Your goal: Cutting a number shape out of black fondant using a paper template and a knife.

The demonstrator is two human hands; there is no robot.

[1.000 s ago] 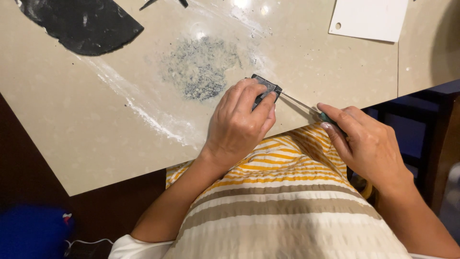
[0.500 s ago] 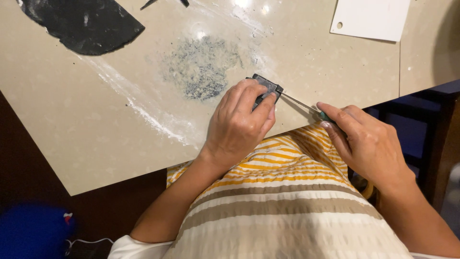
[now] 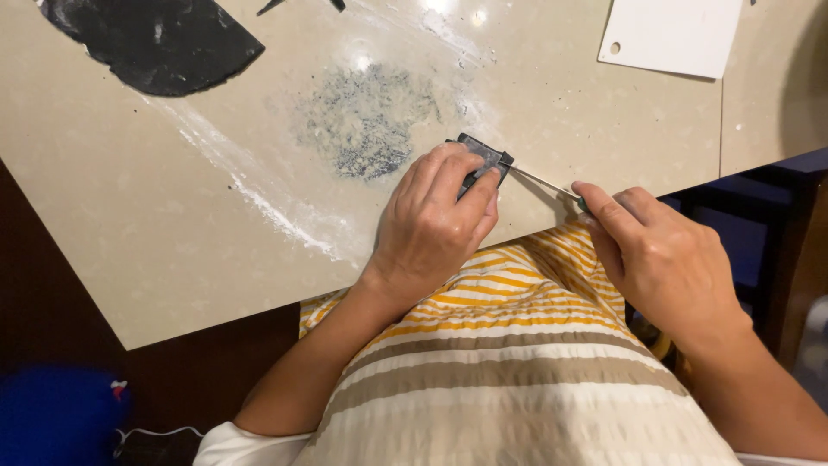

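Left hand lay palm down at centre frame, fingers curled together and clamped on a small dark flat piece, pinning it to the beige counter near its front edge. Right hand, right of centre, had its fingers closed around a thin metal tool with a green handle end; the tool tip met the right edge of the dark piece. A blue-grey speckled smudge sat just upper left of the piece. White powdery streak ran diagonally left of it. Black rounded sheet in upper left corner; white card in upper right. Striped top filled lower frame.
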